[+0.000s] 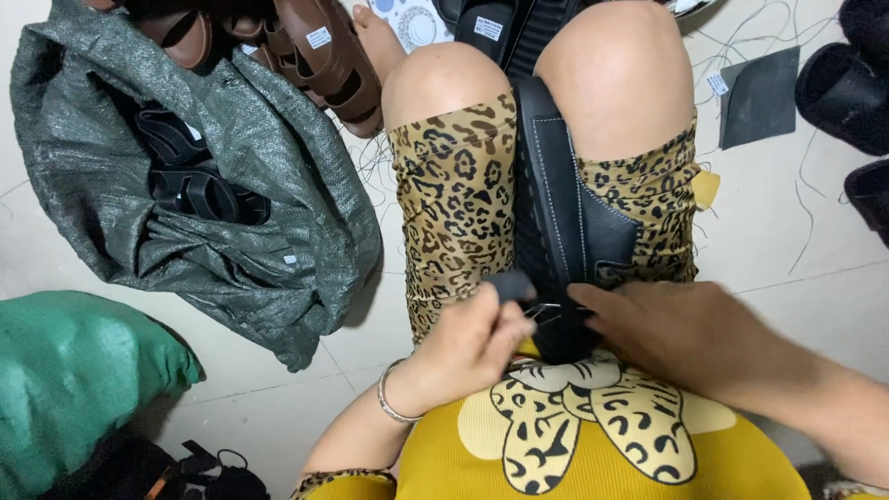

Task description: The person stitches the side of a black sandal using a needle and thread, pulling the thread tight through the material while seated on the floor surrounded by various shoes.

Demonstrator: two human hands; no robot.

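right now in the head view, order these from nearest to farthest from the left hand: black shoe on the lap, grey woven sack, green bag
1. black shoe, on the lap, touching the left hand
2. grey woven sack, on the floor to the left
3. green bag, far left edge

Single head view, looking steeply down, close over lap (463, 185); floor (815, 278) around.

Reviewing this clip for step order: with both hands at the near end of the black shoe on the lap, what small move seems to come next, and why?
Probably draw the thread taut with the left hand. It pinches something small and dark beside the black shoe, and thin strands show between the two hands. The right hand rests against the shoe's near end, seemingly steadying it between the knees.
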